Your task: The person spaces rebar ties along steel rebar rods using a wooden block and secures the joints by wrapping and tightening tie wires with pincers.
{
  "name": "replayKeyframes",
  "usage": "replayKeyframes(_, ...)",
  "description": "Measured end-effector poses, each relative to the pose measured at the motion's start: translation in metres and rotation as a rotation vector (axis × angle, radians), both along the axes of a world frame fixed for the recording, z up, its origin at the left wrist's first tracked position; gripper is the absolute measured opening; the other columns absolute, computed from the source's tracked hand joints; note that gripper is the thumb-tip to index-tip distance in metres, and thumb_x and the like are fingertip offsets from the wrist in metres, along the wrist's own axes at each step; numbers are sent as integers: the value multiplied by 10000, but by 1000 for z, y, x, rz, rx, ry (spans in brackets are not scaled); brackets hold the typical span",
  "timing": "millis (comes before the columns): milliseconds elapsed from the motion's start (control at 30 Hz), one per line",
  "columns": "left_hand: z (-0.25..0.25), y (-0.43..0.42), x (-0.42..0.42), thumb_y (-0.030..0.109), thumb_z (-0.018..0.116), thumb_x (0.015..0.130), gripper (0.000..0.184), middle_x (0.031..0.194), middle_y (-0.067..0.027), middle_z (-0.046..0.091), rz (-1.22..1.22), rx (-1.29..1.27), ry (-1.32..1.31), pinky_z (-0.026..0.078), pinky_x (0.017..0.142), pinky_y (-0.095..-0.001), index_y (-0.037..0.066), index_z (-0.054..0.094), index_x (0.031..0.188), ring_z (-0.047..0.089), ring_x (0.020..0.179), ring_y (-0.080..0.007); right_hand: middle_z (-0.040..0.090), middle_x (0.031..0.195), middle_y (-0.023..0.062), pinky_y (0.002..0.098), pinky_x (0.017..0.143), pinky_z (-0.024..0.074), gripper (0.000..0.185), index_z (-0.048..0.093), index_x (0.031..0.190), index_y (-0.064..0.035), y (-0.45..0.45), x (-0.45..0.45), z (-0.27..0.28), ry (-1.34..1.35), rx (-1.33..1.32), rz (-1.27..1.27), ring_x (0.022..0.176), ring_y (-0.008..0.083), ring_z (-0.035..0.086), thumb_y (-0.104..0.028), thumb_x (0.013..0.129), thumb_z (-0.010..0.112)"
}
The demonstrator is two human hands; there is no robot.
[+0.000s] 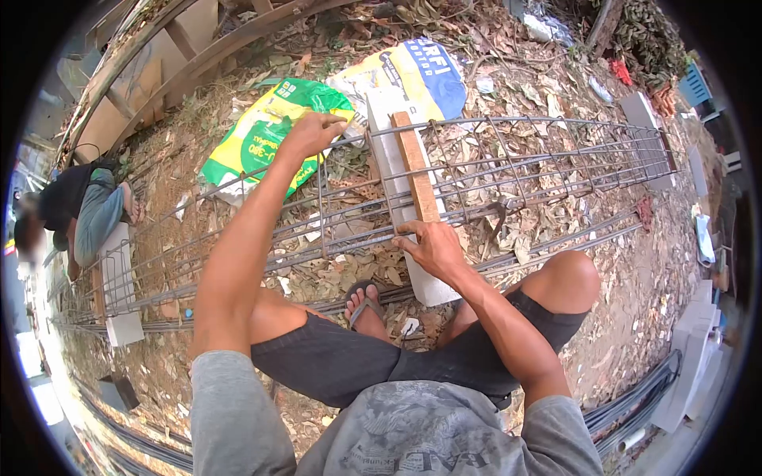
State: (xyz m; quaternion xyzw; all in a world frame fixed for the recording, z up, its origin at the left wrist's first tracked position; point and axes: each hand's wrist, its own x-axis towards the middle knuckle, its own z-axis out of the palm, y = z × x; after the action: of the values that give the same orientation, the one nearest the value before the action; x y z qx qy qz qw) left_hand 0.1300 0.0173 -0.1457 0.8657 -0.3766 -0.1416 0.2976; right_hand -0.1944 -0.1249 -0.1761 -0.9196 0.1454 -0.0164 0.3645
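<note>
A long rebar cage (556,156) of thin steel bars with square stirrups runs across in front of me. My left hand (316,135) is at its far upper bar, with bent fingers closed round the steel. On the near side, my right hand (432,247) has thumb and forefinger pinched on a bar by a stirrup corner; the exact contact is partly hidden. Just beyond my right hand, a wooden batten (414,166) lies on a pale block (432,282) beneath the cage. Pincers (496,214) with dark handles hang on the bars to the right.
Green-yellow (274,135) and blue-white (432,75) empty sacks lie on leaf-littered ground. Another person (87,206) sits by the cage's left end. Pale blocks (124,329) support the ends. Loose bars (548,246) lie alongside; a blue crate (695,86) stands far right.
</note>
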Motion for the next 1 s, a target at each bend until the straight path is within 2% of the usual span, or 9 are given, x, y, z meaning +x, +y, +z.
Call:
replayKeyframes(167, -52, -43, 5, 435, 701, 941, 417, 1092, -174, 778, -2, 9, 170, 551, 916, -395, 138, 775, 1224, 740, 986, -290, 654, 658, 199, 440, 610, 504, 347, 798, 1115, -101, -1, -1, 3, -137, -39, 22, 579, 336, 632, -358, 882, 797)
replayKeyframes(267, -66, -40, 12, 380, 751, 911, 369, 959, -106, 793, 26, -20, 292, 554, 828, -355, 156, 793, 1202, 716, 816, -191, 753, 929, 237, 466, 798, 564, 313, 776, 1150, -74, -11, 2, 36, 245, 173, 44, 865, 379, 739, -282, 917, 751)
replayKeyframes(333, -63, -40, 8, 386, 761, 899, 370, 909, -94, 791, 29, -12, 259, 555, 806, -349, 159, 799, 1188, 713, 780, -185, 665, 634, 87, 377, 550, 484, 330, 764, 1192, -45, -22, 4, 12, 52, 374, 12, 531, 161, 587, -284, 967, 730)
replayKeyframes(533, -51, -41, 3, 460, 729, 909, 469, 957, -85, 784, 68, 91, 219, 556, 800, -368, 135, 776, 1245, 707, 768, -178, 624, 668, 12, 312, 515, 427, 301, 739, 1231, -19, -25, 1, 0, 55, 417, -13, 549, 64, 500, -214, 1017, 658)
replayKeyframes(600, -52, -42, 1, 442, 753, 892, 426, 922, -93, 788, 127, 59, 242, 557, 804, -360, 140, 797, 1189, 713, 772, -183, 616, 674, -2, 312, 543, 431, 308, 751, 1208, -23, -22, -1, 6, 49, 434, -59, 582, 65, 509, -248, 1018, 659)
replayKeyframes(700, -59, -45, 5, 444, 759, 883, 415, 930, -95, 796, 129, 71, 221, 560, 805, -353, 139, 808, 1160, 720, 785, -182, 779, 993, 146, 357, 848, 538, 379, 764, 1152, 11, -37, 0, 24, 109, 590, -169, 898, 193, 694, -320, 998, 660)
replayKeyframes(833, -48, -49, 8, 351, 792, 878, 350, 958, -83, 801, 92, 107, 240, 564, 773, -333, 125, 811, 1145, 726, 798, -165, 740, 903, 81, 324, 797, 500, 430, 764, 1094, 25, -56, -3, 51, -18, 527, -274, 824, 128, 604, -376, 1030, 625)
replayKeyframes(900, -48, -54, 14, 258, 827, 876, 306, 931, -70, 794, 77, 90, 319, 557, 686, -332, 98, 810, 1137, 716, 738, -154, 572, 757, -19, 279, 641, 373, 417, 764, 1088, -2, -66, -7, 54, -17, 585, -331, 697, 67, 463, -396, 1035, 634)
replayKeyframes(1000, -37, -55, 15, 339, 817, 882, 395, 913, -79, 780, 41, 90, 423, 543, 687, -344, 54, 795, 1155, 711, 734, -172, 449, 669, -81, 241, 524, 280, 388, 766, 1098, -29, -89, -11, 53, -123, 537, -334, 607, 23, 386, -389, 1047, 632)
